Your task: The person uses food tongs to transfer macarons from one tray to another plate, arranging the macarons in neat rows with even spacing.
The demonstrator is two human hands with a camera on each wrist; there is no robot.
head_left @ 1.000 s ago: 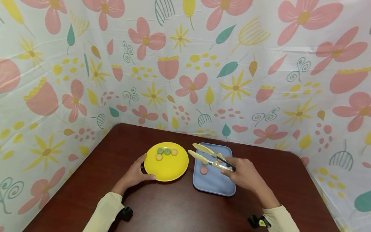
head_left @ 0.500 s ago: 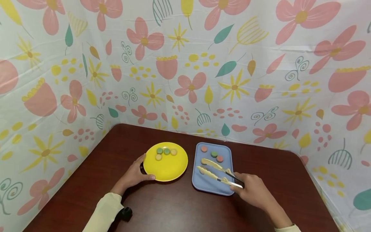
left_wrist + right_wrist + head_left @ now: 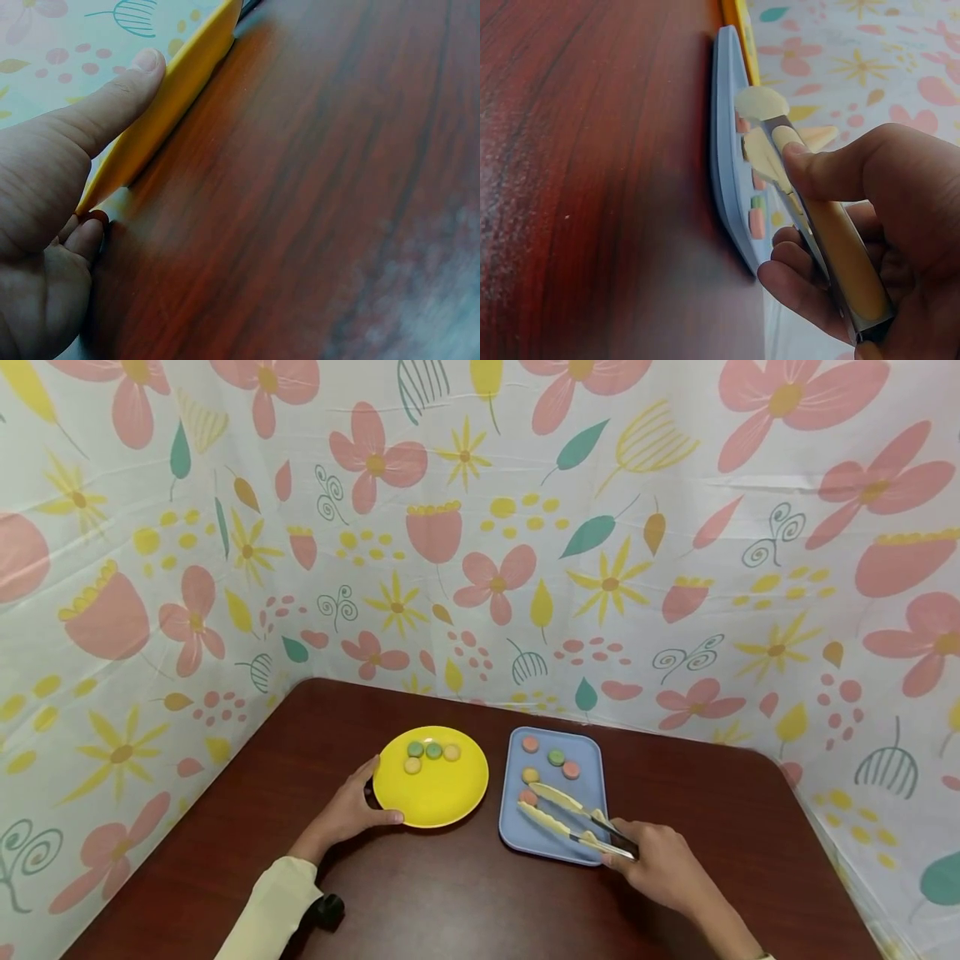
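My left hand (image 3: 347,810) holds the rim of a round yellow plate (image 3: 431,797). In the left wrist view the thumb (image 3: 120,94) lies along the rim and the other fingers are partly under it. On the plate are two green macarons (image 3: 433,750) and two cream ones (image 3: 412,766). My right hand (image 3: 660,864) grips cream-tipped metal tongs (image 3: 573,818) over a blue tray (image 3: 555,852). The tong arms stand apart, their tips on either side of a pink macaron (image 3: 528,797). Whether they touch it, I cannot tell.
Farther back on the tray lie a yellowish macaron (image 3: 531,775), a green one (image 3: 556,757) and two pink ones (image 3: 571,769). The dark brown table (image 3: 450,893) meets a flower-patterned cloth (image 3: 495,527) behind and at the sides.
My right hand has brought the tongs from the tray's far left corner toward its near part, around the pink macaron. The left hand and the plate have stayed in place.
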